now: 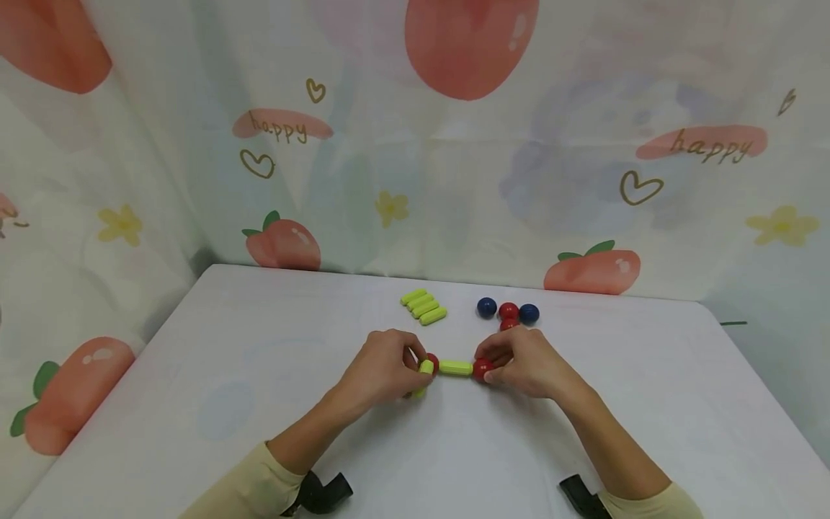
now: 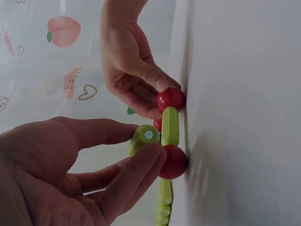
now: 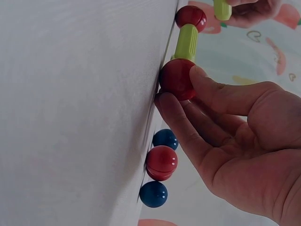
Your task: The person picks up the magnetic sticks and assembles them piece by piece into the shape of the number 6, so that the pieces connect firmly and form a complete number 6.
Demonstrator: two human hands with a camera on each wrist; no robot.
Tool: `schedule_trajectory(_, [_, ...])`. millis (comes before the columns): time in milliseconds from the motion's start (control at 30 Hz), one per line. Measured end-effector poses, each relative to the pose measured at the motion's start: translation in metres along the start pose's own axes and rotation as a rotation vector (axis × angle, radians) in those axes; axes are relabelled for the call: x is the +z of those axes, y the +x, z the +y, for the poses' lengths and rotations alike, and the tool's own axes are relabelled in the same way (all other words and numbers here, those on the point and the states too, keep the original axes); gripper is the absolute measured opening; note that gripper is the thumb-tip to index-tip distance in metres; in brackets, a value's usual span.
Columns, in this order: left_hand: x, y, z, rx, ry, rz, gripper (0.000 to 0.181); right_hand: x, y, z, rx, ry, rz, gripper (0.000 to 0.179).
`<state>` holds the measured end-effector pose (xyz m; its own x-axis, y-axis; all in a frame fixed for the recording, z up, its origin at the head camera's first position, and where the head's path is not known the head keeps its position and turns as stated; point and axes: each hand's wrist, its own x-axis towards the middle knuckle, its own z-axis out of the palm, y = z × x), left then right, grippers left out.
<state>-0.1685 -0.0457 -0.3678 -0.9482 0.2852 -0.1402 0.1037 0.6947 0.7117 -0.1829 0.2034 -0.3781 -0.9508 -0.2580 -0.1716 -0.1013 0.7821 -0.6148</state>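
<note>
A yellow-green ribbed building stick (image 1: 456,368) lies on the table between two red balls, touching both ends. My right hand (image 1: 528,364) pinches the right red ball (image 1: 482,370) between thumb and fingers. Close by the left red ball (image 1: 434,360), my left hand (image 1: 385,367) holds a second yellow-green stick (image 2: 146,135) between thumb and fingers. A pale round disc shows on that stick's end in the left wrist view. From these views I cannot tell whether the held stick touches the left ball.
Several yellow-green sticks (image 1: 424,306) lie side by side farther back. Right of them sit two blue balls, one at the left (image 1: 487,308) and one at the right (image 1: 529,314), with two red balls (image 1: 509,311) between. A printed curtain (image 1: 447,180) hangs behind the white table (image 1: 259,389).
</note>
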Motion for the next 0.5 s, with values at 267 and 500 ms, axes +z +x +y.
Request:
schedule_trajectory(267, [0.006,-0.003,-0.003,-0.061,-0.118,-0.077,0.019,-0.001,-0.001,-0.001,0.0,0.003,-0.005,0.028])
schedule_trajectory(500, [0.011,-0.003,-0.006,-0.086,-0.175,-0.086,0.024,-0.004,-0.003,-0.003,-0.021,0.004,-0.012,0.03])
